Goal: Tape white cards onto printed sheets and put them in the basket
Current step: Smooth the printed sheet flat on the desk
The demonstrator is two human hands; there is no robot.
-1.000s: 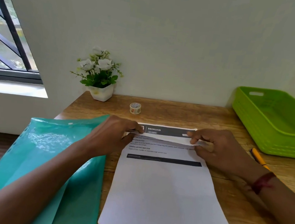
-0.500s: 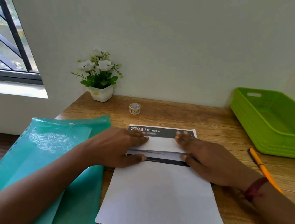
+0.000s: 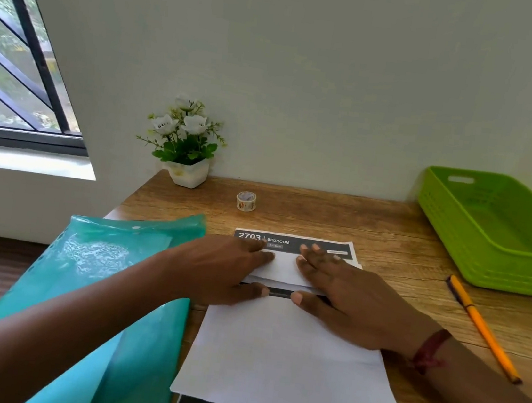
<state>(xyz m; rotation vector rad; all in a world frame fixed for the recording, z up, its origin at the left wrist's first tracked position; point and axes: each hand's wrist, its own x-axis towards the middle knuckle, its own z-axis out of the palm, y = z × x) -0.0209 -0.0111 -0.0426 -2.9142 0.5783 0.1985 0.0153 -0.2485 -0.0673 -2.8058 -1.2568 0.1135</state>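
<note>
A printed sheet [image 3: 303,243] with a dark header reading "2703 BEDROOM" lies on the wooden table [image 3: 371,234]. On top of it lies a white sheet [image 3: 284,364] whose top edge is folded down into a flap [image 3: 283,267]. My left hand [image 3: 219,269] and my right hand [image 3: 343,294] press flat on that fold, fingers spread, thumbs nearly meeting on a dark printed bar. A small roll of tape [image 3: 246,201] stands behind the sheets. The green basket [image 3: 486,255] sits at the right, with nothing in it.
A teal plastic folder [image 3: 107,282] lies at the left under my left forearm. An orange pencil [image 3: 483,331] lies right of the sheets. A white pot of flowers [image 3: 186,158] stands by the wall. The table's left edge is beside the folder; a window lies beyond.
A second ago both hands pinched the white sheet's top edge and folded it down. Since then they have laid flat on the fold and slid inward toward each other.
</note>
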